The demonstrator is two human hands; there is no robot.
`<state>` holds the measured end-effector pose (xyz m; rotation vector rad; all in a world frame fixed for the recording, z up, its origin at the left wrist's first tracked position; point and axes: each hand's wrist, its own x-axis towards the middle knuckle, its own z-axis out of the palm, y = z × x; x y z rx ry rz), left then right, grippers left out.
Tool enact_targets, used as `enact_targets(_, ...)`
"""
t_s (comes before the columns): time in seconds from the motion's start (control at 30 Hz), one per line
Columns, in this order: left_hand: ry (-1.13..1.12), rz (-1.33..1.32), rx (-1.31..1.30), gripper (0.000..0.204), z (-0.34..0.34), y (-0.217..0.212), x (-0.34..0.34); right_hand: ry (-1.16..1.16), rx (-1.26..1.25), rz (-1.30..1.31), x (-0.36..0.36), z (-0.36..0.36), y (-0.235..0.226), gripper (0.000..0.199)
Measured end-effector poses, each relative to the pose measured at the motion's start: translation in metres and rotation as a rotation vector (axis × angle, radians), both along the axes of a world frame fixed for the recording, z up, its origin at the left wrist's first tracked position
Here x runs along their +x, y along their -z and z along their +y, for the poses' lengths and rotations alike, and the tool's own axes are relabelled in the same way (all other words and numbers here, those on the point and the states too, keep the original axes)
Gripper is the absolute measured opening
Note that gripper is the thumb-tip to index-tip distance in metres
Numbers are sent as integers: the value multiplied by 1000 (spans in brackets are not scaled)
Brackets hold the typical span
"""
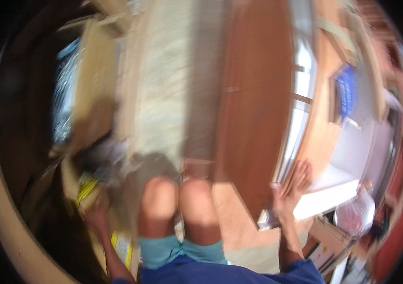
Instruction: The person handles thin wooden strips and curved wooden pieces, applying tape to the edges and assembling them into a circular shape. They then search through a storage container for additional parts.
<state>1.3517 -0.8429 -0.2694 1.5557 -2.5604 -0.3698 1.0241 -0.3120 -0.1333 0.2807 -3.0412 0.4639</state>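
Observation:
The picture is blurred by motion. My left hand reaches down at the lower left onto a cardboard box with yellow markings, and seems to grip its edge. My right hand is raised at the right with fingers spread, pressed flat against the edge of a reddish-brown wooden door. My bare knees and teal shorts show between the two hands.
A tall cardboard sheet leans at the left beside a pale rough wall. A blue panel hangs on an orange wall at the right. A clear plastic bag and boxes lie at the lower right.

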Motion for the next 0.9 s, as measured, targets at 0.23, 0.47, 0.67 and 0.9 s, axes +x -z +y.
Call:
enact_targets(0.23,348,-47,-685,86,15,-67,-34,-2,80,6,-8,-34,-40,74)
enact_targets(0.47,427,136,-621,82,72,-39,-83,-64,93,138,7,-29,-26,74)
enact_targets(0.67,375,109,-674,78,54,-45,-68,-66,113,164,10,-20,-16,71)
enact_targets(0.9,50,-133,-462,70,-2,-9,27,-197,49,185,3,-39,-8,68)
